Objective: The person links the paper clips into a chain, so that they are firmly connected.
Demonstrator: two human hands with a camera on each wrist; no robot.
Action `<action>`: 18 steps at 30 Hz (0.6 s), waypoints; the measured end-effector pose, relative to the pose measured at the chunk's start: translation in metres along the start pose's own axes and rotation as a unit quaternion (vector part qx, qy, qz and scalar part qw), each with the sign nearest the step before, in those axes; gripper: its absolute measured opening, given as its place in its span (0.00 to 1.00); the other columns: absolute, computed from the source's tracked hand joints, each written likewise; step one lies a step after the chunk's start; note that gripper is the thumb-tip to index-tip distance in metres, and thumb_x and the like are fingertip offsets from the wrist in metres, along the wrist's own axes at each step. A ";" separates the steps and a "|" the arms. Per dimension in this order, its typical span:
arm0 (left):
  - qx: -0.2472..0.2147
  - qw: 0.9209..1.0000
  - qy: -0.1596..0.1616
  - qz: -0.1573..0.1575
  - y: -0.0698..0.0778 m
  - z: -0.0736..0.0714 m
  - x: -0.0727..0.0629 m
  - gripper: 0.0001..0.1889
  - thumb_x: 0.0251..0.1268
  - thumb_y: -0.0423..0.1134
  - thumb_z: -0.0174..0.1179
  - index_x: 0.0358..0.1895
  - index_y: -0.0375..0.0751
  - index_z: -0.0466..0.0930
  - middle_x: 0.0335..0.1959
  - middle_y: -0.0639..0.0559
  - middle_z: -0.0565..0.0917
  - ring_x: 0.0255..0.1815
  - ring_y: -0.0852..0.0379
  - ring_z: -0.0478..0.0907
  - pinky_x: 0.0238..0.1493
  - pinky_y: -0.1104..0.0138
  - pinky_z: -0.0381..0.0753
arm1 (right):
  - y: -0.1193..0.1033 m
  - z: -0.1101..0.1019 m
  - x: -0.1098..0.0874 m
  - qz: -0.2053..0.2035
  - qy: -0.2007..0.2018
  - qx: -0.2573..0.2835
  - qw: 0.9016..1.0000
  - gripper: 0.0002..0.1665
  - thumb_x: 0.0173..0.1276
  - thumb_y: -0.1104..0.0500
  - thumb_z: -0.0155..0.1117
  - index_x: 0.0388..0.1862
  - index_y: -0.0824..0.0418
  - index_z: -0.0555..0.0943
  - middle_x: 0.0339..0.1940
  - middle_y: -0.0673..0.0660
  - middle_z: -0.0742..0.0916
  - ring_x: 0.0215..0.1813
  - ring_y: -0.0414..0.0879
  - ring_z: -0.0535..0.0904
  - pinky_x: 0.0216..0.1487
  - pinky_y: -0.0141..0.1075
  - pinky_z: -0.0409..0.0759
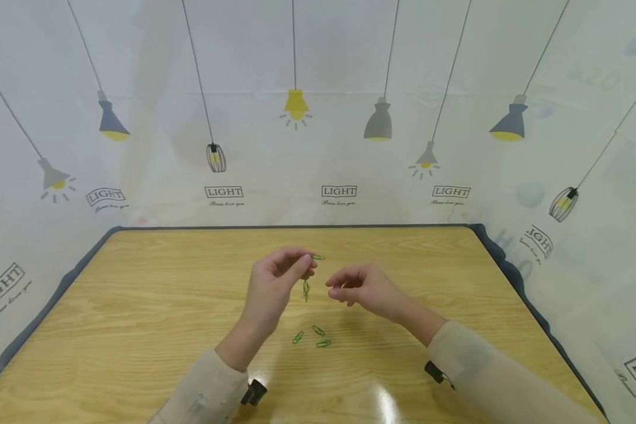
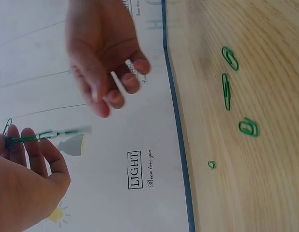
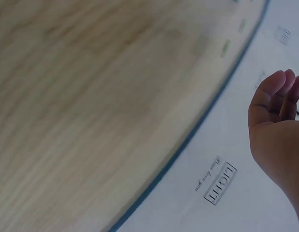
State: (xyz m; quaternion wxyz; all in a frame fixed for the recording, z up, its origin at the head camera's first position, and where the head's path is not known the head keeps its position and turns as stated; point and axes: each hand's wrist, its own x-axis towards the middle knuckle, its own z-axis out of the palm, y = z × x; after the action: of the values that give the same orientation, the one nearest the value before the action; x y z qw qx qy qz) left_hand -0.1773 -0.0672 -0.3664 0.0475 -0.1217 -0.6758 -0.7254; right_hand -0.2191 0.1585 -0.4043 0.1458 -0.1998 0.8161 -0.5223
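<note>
Paperclip chain [image 1: 306, 289] — pinched in left hand [image 1: 271, 285], right hand [image 1: 368, 290] near.

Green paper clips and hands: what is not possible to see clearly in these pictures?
- Head view: part of the clip chain inside the left hand, hidden by it.
- Left wrist view: the chain's free end, blurred.
- Right wrist view: part of the right hand, cut off by the right edge.

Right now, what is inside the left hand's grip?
The left hand pinches green paper clips: one pokes out at the top, others hang below. The part between thumb and fingers is covered and cannot be seen.
</note>
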 end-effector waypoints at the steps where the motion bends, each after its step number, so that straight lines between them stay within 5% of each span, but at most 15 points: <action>1: -0.001 1.000 0.000 0.000 0.000 0.000 0.000 0.10 0.79 0.35 0.62 0.53 0.32 0.85 0.40 0.56 0.88 0.44 0.58 0.86 0.54 0.66 0.89 | 0.004 0.002 0.000 0.004 -0.007 -0.010 1.000 0.15 0.74 0.56 0.73 0.55 0.62 0.88 0.44 0.55 0.91 0.43 0.49 0.86 0.46 0.43 0.89; 8: -0.012 1.000 -0.001 0.000 -0.002 -0.002 0.000 0.10 0.79 0.35 0.62 0.52 0.31 0.84 0.39 0.57 0.88 0.43 0.58 0.86 0.54 0.66 0.89 | 0.028 0.016 0.000 0.019 -0.056 -0.044 0.997 0.15 0.74 0.58 0.73 0.55 0.63 0.88 0.45 0.55 0.91 0.41 0.44 0.83 0.42 0.35 0.86; 14: -0.020 1.000 0.015 -0.014 -0.007 -0.008 0.001 0.10 0.79 0.35 0.62 0.52 0.31 0.84 0.39 0.57 0.89 0.43 0.57 0.86 0.53 0.65 0.90 | 0.042 0.028 0.000 0.020 -0.087 -0.086 0.992 0.13 0.74 0.57 0.73 0.55 0.55 0.89 0.49 0.50 0.91 0.48 0.40 0.82 0.50 0.31 0.82; 18: -0.030 0.999 0.021 -0.014 -0.009 -0.011 0.000 0.09 0.79 0.34 0.62 0.52 0.32 0.84 0.38 0.57 0.89 0.43 0.58 0.87 0.53 0.64 0.90 | 0.042 0.032 0.001 0.010 -0.096 -0.104 0.990 0.12 0.74 0.57 0.73 0.55 0.52 0.89 0.47 0.48 0.90 0.45 0.41 0.80 0.46 0.32 0.80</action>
State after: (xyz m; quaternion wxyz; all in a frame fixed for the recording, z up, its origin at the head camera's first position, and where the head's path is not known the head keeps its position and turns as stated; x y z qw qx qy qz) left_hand -0.1803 -0.0769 -0.3754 0.0473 -0.0984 -0.6545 -0.7481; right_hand -0.2127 0.1487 -0.4554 0.2068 -0.2552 0.8502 -0.4114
